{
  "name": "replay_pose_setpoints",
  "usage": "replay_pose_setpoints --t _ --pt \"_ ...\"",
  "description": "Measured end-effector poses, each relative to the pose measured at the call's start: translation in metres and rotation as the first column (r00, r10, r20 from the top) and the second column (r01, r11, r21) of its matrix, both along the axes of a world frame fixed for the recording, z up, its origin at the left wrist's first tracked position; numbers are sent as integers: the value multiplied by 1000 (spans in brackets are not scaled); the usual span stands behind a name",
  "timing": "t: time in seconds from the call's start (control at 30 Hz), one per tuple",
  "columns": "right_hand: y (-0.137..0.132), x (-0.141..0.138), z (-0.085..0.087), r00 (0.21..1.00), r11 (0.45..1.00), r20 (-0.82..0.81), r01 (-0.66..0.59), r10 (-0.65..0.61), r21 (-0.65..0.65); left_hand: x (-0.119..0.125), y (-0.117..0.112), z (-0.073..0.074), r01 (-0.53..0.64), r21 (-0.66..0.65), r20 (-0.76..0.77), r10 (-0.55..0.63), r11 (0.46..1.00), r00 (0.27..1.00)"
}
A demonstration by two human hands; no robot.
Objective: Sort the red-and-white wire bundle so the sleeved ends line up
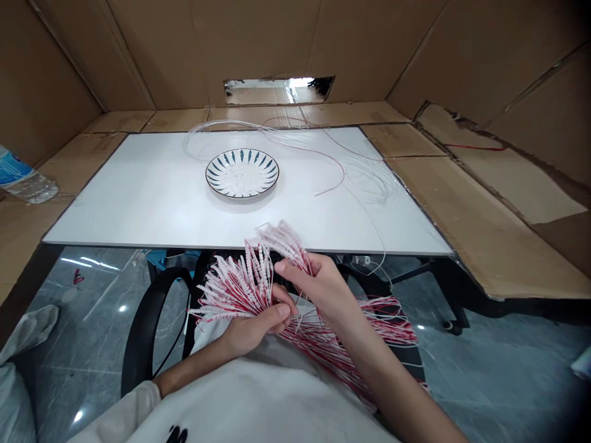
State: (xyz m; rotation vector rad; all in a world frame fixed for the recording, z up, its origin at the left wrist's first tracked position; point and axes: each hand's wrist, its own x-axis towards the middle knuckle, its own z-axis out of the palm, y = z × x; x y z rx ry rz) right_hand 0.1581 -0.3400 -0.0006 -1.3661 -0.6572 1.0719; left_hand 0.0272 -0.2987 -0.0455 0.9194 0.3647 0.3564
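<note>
The bundle of red-and-white tufted strands [235,289] is fanning out in front of you, just below the near edge of the surface [138,203]. Its long axis is running from the white-tipped tufts at the upper left down to the strands trailing toward the lower right, passing beneath your right forearm [369,351]. Your left hand [258,326] is closing tightly around the bundle's gathered middle, while your right hand [318,286] is pinching a smaller tuft [284,240] higher up, so your right hand is sitting nearer the surface. That tuft is reaching just over the near edge. Farther out, a blue-and-white plate [242,196] is resting toward the far edge, and thin clear wires [295,132] with a red strand [332,163] are looping across the far right. A plastic water bottle [28,175] is lying on cardboard beyond the left edge.
</note>
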Motion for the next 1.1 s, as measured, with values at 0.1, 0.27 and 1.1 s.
replay_pose_setpoints --t 0.1,0.27,1.1 --pt "-1 -2 0 967 967 -18 -255 255 1 -4 -2 -4 -9 6 -94 9 1000 996" --pt "-3 1 3 928 928 -36 -371 372 33 -5 -1 0 17 45 -143 -10 999 990" --pt "-5 9 9 979 980 -59 -197 197 -1 5 -2 -4 -100 27 -31 101 995 994"
